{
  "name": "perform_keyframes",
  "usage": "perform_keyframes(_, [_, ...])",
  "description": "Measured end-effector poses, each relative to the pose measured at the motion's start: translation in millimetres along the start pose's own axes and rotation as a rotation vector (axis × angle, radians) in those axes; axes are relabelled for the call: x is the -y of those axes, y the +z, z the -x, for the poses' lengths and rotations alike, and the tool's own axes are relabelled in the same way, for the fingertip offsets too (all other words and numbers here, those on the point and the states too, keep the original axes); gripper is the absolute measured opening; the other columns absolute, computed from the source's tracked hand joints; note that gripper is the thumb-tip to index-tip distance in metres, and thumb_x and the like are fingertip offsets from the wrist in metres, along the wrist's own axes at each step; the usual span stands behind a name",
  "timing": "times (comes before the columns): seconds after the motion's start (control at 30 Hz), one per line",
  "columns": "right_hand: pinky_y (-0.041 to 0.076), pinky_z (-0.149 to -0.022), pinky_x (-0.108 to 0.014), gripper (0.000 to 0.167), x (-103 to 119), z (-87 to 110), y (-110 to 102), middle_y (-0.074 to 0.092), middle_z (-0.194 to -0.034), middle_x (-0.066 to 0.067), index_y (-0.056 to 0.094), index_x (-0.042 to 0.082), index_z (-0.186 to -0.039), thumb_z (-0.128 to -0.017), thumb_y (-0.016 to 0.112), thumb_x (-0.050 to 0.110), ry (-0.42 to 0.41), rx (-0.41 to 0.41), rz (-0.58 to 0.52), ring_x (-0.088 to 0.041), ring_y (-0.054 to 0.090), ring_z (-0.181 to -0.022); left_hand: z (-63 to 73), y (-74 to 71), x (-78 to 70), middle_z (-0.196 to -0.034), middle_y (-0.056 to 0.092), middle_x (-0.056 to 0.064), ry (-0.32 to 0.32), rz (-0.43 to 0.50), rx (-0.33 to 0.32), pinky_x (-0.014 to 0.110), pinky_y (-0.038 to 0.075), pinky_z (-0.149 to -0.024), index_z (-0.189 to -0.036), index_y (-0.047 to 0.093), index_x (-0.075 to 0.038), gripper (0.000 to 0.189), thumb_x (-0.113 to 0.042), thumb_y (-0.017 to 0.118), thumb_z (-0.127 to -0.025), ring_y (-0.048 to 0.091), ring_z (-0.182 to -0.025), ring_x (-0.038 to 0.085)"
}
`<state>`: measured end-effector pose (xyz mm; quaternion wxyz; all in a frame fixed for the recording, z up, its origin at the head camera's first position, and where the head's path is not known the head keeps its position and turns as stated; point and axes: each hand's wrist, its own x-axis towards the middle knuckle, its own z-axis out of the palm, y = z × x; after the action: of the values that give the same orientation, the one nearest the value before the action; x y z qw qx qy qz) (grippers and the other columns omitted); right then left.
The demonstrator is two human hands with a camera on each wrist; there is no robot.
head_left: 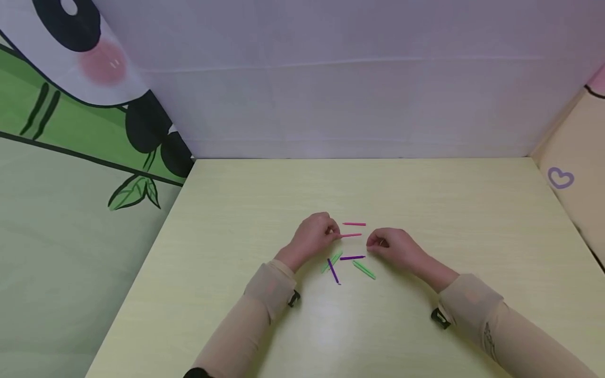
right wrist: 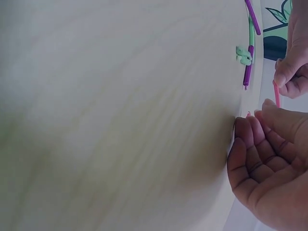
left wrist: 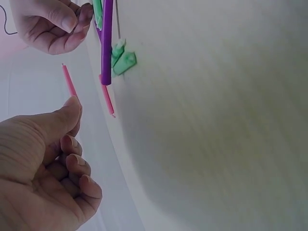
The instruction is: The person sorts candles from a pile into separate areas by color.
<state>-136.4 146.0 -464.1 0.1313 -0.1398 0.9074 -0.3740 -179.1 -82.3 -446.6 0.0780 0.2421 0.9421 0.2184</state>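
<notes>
My left hand (head_left: 314, 234) pinches one end of a thin pink candle (head_left: 352, 235) between thumb and forefinger. In the left wrist view this candle (left wrist: 70, 81) points away from the thumb. A second pink candle (head_left: 354, 224) lies just beyond on the table. To the right, my right hand (head_left: 397, 248) hovers low with loosely curled fingers, close to the held candle's free end but apart from it. Nothing shows in its grasp. Nearer me lie two purple candles (head_left: 352, 258), one across a green pair (head_left: 337, 256), and another green pair (head_left: 364, 270) on the right.
The pale wooden table (head_left: 246, 199) meets a lilac backdrop (head_left: 331, 105) at its far edge. Printed panels stand along the left (head_left: 71, 252) and right (head_left: 576, 136) sides. Both sleeves (head_left: 271, 289) have a dark wrist device beside the cuff.
</notes>
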Motion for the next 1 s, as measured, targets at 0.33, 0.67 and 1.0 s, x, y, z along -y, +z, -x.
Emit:
perform_keyframes(0.33, [0.048,-0.073,-0.031,0.004,13,9.0,11,0.064,-0.083,0.004,0.07,0.009,-0.093,-0.09,0.07,0.01,-0.038,0.012,-0.031,-0.012,0.055,-0.075,-5.3,-2.8,3.8,-0.075,0.053,-0.003,-0.01,-0.012,0.003,0.025,0.041,-0.067,-0.089,0.076,-0.013,0.011,-0.024,0.074,-0.088,0.049,-0.074,0.014])
perform_keyframes(0.67, [0.047,-0.072,-0.031,0.004,15,13.3,23,0.064,-0.084,0.004,0.07,0.009,-0.094,-0.09,0.069,0.01,-0.034,0.0,-0.039,-0.011,0.055,-0.075,-4.8,-2.4,10.8,-0.074,0.053,-0.003,0.014,-0.025,0.0,0.025,0.041,-0.067,-0.088,0.076,-0.013,0.011,-0.024,0.074,-0.089,0.048,-0.073,0.014])
perform_keyframes(1.0, [0.048,-0.073,-0.032,0.005,23,17.7,34,0.063,-0.084,0.004,0.069,0.009,-0.094,-0.09,0.069,0.009,-0.036,-0.016,-0.031,-0.011,0.055,-0.075,-4.3,1.5,16.5,-0.074,0.053,-0.004,0.047,-0.075,0.017,0.025,0.041,-0.069,-0.087,0.076,-0.013,0.011,-0.024,0.074,-0.088,0.048,-0.073,0.014])
